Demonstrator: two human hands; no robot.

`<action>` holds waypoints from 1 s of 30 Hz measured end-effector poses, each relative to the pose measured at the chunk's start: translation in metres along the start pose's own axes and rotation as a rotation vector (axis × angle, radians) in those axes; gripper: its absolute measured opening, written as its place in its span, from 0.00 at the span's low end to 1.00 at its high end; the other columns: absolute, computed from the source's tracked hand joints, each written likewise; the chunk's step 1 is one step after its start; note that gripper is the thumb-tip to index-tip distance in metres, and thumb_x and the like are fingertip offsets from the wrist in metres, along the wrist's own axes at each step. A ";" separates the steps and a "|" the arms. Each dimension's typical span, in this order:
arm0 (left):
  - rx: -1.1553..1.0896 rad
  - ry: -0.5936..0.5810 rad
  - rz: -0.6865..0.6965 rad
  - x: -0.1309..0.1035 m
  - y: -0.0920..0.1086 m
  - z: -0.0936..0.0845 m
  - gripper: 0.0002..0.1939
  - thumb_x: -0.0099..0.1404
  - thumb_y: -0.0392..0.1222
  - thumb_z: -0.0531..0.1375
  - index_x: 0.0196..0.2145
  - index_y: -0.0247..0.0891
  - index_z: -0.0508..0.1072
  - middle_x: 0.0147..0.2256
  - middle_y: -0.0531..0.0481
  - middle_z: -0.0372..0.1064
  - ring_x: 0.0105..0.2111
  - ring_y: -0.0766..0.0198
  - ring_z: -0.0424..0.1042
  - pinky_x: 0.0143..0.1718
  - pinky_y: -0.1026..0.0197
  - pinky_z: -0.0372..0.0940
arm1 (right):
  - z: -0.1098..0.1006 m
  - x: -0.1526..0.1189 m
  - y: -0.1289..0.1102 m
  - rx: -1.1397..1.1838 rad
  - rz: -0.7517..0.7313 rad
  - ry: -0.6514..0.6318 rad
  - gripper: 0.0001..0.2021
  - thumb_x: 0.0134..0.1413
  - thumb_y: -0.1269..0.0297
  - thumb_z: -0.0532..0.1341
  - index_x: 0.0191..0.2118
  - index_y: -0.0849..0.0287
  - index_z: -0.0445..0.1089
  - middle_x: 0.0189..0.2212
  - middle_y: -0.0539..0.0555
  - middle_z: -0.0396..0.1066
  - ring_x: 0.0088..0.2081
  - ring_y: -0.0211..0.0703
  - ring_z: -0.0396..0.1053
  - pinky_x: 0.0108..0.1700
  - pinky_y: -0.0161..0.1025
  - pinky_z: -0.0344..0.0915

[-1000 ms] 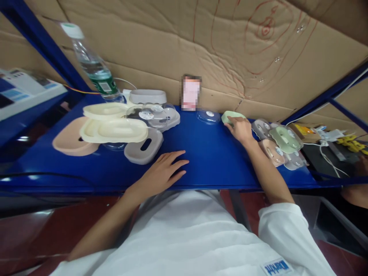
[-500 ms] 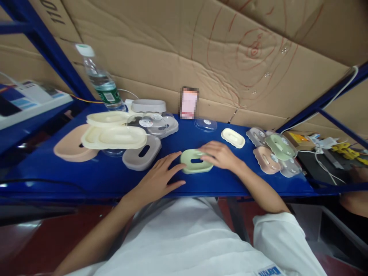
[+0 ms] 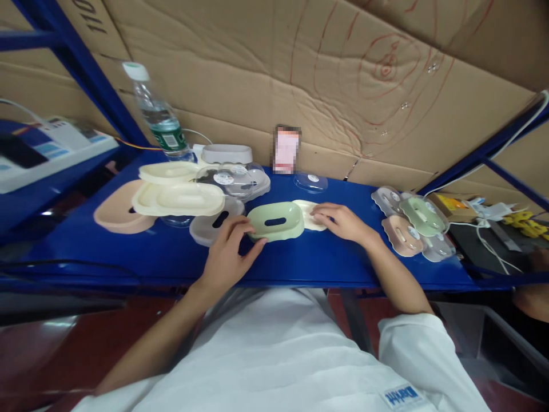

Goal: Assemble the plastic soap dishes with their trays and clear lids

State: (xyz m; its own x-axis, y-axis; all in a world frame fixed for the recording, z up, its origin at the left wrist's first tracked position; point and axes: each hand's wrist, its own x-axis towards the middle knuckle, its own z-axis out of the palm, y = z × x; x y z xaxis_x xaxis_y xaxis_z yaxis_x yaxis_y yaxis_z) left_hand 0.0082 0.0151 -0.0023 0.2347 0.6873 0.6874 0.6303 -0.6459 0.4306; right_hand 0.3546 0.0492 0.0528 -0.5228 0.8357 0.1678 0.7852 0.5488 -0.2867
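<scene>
My left hand point(image 3: 235, 247) pinches the left end of a light green oval tray point(image 3: 288, 228) between thumb and fingers. The tray has a wavy rim and a dark slot in its middle, and its left side is tilted up slightly. At its right end lies a small flat cream oval plate point(image 3: 309, 222), partly overlapped by the green tray in my view. My right hand point(image 3: 337, 220) has its fingers closed over the plate's right edge. A grey slotted tray point(image 3: 201, 232) sits just left of my left hand.
Cream trays point(image 3: 189, 198), a peach tray point(image 3: 120, 212) and clear lids point(image 3: 227, 182) are piled at left. Behind stand a water bottle point(image 3: 165, 129) and a phone point(image 3: 286, 150). Several lidded boxes point(image 3: 422, 216) are grouped at right. A blue frame and cardboard wall point(image 3: 240, 68) enclose the table.
My left hand has taken hold of the green tray, which has moved left. My right hand has left the tray's rim and drawn the cream plate left and nearer.
</scene>
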 end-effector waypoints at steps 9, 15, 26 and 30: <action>0.111 -0.152 0.073 -0.004 -0.004 0.006 0.11 0.76 0.49 0.62 0.49 0.41 0.71 0.59 0.37 0.70 0.60 0.45 0.74 0.58 0.46 0.74 | 0.053 0.031 0.027 -0.113 0.213 0.215 0.34 0.78 0.43 0.43 0.74 0.61 0.62 0.75 0.64 0.58 0.76 0.58 0.55 0.76 0.60 0.54; 0.029 -0.258 -0.019 -0.002 -0.001 0.005 0.13 0.78 0.49 0.58 0.55 0.41 0.70 0.67 0.35 0.64 0.66 0.45 0.71 0.59 0.46 0.74 | 0.058 0.034 0.050 -0.137 0.308 0.121 0.39 0.75 0.38 0.46 0.79 0.58 0.50 0.80 0.63 0.45 0.80 0.61 0.42 0.77 0.67 0.43; 0.032 -0.131 -0.084 0.000 -0.002 0.006 0.12 0.76 0.48 0.62 0.51 0.41 0.72 0.61 0.37 0.70 0.62 0.46 0.73 0.62 0.44 0.71 | 0.057 0.032 0.043 -0.147 0.306 0.166 0.36 0.75 0.41 0.47 0.76 0.59 0.57 0.77 0.66 0.52 0.77 0.64 0.51 0.74 0.66 0.51; 0.083 -0.130 -0.114 -0.001 -0.001 0.006 0.13 0.75 0.50 0.63 0.51 0.41 0.71 0.60 0.36 0.68 0.61 0.44 0.73 0.56 0.44 0.74 | 0.058 0.034 0.043 -0.148 0.356 0.112 0.37 0.75 0.42 0.48 0.79 0.58 0.50 0.80 0.64 0.43 0.80 0.62 0.39 0.77 0.69 0.40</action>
State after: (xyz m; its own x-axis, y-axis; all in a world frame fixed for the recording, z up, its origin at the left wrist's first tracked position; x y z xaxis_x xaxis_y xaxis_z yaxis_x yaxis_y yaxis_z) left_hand 0.0116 0.0171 -0.0077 0.2486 0.7948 0.5536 0.7160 -0.5357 0.4475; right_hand 0.3511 0.1001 -0.0089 -0.1765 0.9664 0.1871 0.9543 0.2145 -0.2079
